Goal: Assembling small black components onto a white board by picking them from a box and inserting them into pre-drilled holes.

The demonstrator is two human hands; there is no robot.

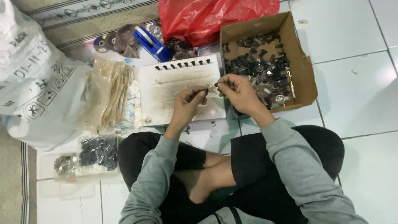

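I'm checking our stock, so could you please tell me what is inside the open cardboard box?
The cardboard box holds a loose heap of small black parts mixed with shiny metal pieces. Its bottom beneath the heap is covered.

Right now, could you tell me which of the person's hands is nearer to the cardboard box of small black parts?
The right hand: it is at the cardboard box's near left edge. The left hand is farther left, over the white board.

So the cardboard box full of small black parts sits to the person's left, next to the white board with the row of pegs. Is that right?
Not quite: in the head view the cardboard box of small black parts sits to the person's right. It is indeed next to the white board with the row of pegs.
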